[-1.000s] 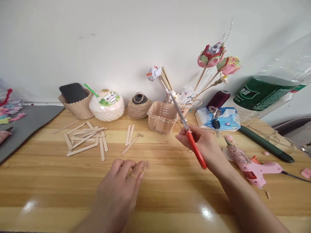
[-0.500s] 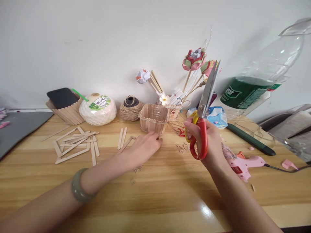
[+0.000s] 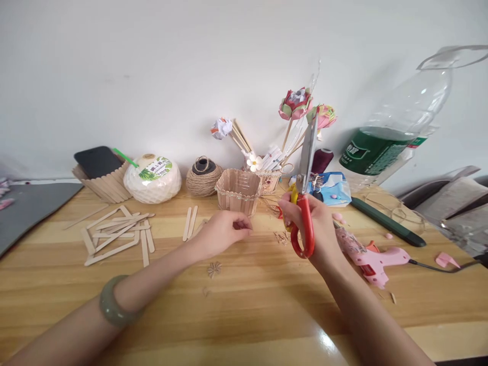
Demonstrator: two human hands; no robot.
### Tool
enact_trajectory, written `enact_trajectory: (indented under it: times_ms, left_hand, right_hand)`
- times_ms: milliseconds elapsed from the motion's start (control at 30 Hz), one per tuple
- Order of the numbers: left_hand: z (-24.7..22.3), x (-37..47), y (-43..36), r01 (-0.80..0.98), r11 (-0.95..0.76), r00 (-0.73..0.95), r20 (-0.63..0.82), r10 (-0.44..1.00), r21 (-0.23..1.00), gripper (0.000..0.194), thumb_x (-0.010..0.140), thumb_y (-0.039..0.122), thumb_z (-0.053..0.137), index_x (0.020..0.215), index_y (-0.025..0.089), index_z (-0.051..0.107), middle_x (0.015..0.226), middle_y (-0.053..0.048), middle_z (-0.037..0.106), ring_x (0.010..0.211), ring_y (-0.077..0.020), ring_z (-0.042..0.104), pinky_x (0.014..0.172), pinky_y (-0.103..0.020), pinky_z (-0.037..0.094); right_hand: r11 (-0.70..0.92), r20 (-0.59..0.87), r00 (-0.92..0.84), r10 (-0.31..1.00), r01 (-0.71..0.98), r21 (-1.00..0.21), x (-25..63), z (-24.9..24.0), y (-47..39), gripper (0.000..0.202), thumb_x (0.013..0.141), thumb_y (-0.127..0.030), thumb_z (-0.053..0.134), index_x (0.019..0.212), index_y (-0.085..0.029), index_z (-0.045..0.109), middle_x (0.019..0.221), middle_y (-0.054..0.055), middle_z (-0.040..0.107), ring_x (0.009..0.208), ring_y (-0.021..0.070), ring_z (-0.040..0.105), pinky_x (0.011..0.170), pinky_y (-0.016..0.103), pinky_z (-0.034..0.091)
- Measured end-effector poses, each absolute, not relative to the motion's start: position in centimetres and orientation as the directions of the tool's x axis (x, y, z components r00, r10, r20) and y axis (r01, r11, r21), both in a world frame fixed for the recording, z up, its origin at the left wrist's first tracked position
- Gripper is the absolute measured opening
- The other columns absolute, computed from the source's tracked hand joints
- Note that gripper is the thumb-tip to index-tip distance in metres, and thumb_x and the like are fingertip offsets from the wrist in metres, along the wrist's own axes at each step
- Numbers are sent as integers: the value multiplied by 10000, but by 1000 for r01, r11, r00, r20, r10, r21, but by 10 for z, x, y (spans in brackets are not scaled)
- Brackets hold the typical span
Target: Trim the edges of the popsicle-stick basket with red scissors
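Observation:
My right hand (image 3: 318, 223) is closed round the handles of a pair of scissors (image 3: 305, 198), one loop red and the other yellow. The blades point up and lie together. Just in front of a small basket (image 3: 238, 195) built from wooden sticks, my left hand (image 3: 223, 231) is closed with fingers curled towards the thumb; whatever is between them is hidden or too small to make out. A small flower-like piece of twine (image 3: 214, 269) lies on the table below my left hand. Two craft sticks (image 3: 190, 223) lie to the left of that hand.
A pile of craft sticks (image 3: 118, 234) lies left. Along the wall stand a stick box with a phone (image 3: 97, 161), a white coconut (image 3: 152, 178), a twine ball (image 3: 203, 178) and paper flowers (image 3: 295, 103). On the right are a pink glue gun (image 3: 375, 264) and a large bottle (image 3: 381, 150).
My left hand has drawn back slightly from the basket and its fingers have curled in. The twine piece shows more fully. The scissors stay in my right hand; the view has shifted a little.

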State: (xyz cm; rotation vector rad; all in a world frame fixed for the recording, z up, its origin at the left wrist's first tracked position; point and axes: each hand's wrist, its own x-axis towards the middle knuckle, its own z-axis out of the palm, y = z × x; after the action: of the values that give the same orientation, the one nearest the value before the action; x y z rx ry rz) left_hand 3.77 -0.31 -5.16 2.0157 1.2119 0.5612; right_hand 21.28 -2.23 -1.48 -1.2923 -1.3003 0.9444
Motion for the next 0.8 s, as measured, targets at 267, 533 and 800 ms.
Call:
enact_trajectory:
  times_ms: [267, 533, 800]
  left_hand:
    - [-37, 29, -17, -104, 170, 285, -135, 949, 980, 123, 671, 228, 674, 743, 135, 638, 668, -21, 687, 655, -121, 621, 639, -247, 472]
    - [-41, 27, -15, -74, 124, 228, -104, 968, 989, 125, 626, 200, 694, 719, 124, 657, 679, -29, 680, 656, -133, 606, 671, -286, 475]
    - [-42, 26, -14, 30, 77, 271, -82, 959, 997, 127, 668, 193, 660, 784, 144, 645, 778, -33, 697, 740, -150, 629, 718, -292, 482]
  right_hand:
    - [-40, -68, -145, 987, 182, -982, 196, -16, -30, 144, 646, -288, 595, 673, -172, 513, 490, -61, 459, 458, 95, 422, 449, 224, 348]
    - [-30, -69, -177, 982, 217, -976, 190, -21, -30, 190, 637, -333, 612, 682, -174, 517, 554, -47, 477, 502, 104, 421, 482, 237, 332]
    - [-8, -45, -148, 988, 236, -972, 190, -29, -27, 190, 643, -315, 625, 727, -168, 539, 644, -18, 553, 560, 122, 492, 527, 246, 384]
